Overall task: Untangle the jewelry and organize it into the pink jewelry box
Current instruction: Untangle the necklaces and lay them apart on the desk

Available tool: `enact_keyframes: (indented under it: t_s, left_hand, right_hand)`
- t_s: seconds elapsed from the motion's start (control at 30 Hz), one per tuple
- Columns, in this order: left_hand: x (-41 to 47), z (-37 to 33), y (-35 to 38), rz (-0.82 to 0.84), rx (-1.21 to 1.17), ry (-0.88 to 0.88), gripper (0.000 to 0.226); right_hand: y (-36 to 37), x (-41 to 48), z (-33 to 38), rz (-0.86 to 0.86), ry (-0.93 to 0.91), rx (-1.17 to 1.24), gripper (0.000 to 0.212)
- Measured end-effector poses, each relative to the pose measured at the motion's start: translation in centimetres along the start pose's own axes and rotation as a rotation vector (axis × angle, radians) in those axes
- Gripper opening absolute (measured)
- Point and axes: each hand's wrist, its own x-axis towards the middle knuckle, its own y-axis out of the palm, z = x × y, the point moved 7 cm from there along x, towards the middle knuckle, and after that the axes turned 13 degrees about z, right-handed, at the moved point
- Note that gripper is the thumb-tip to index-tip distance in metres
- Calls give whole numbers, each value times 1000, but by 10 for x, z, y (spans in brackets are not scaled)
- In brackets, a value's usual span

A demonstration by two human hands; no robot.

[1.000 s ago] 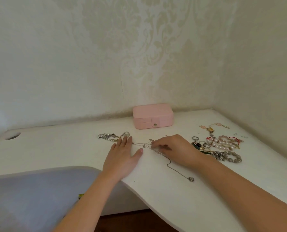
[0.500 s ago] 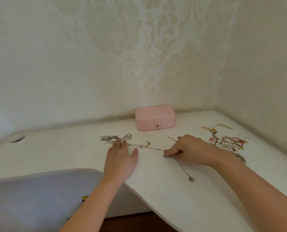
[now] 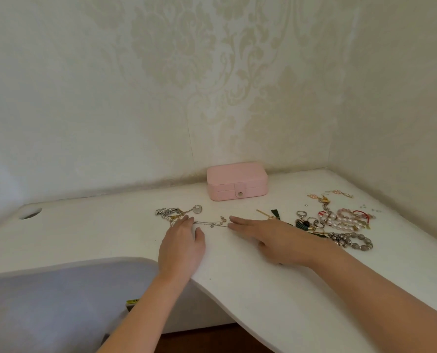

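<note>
Your left hand [image 3: 181, 247] lies flat at frame centre, straight fingers pressing one end of the thin chain [image 3: 211, 223]. Your right hand [image 3: 271, 238], also flat and grasping nothing, covers the other end and hides the remainder. The pink jewelry box [image 3: 237, 180] sits closed just above them. The beaded pieces [image 3: 339, 222] at centre right blur together.

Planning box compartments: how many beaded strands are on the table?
3, all right of the right hand: pearl strand, pink bead strand behind it, grey bead strand nearest. More may be hidden.
</note>
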Motion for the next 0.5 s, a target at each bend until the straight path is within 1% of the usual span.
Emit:
enact_keyframes:
  t_s: [0.1,0.17,0.3,0.37,0.43,0.5]
  left_hand:
    - [0,-2,-1,8,8,-5,41]
    - [0,-2,-1,7,10,-8,42]
    - [1,-2,-2,1,16,-10,39]
    - [2,-3,-1,12,30,-9,39]
    - [2,-4,-1,30,54,-11,42]
    - [3,-4,1,50,77,-15,44]
  right_hand:
    - [6,6,6,20,-37,-74,72]
    - [6,9,5,43,-16,-86,69]
    - [-9,4,1,19,79,6,61]
    - [-18,-5,1,-4,143,-23,52]
    - [-24,-13,1,-19,170,-70,41]
    - [-27,-20,-1,-5,202,-58,38]
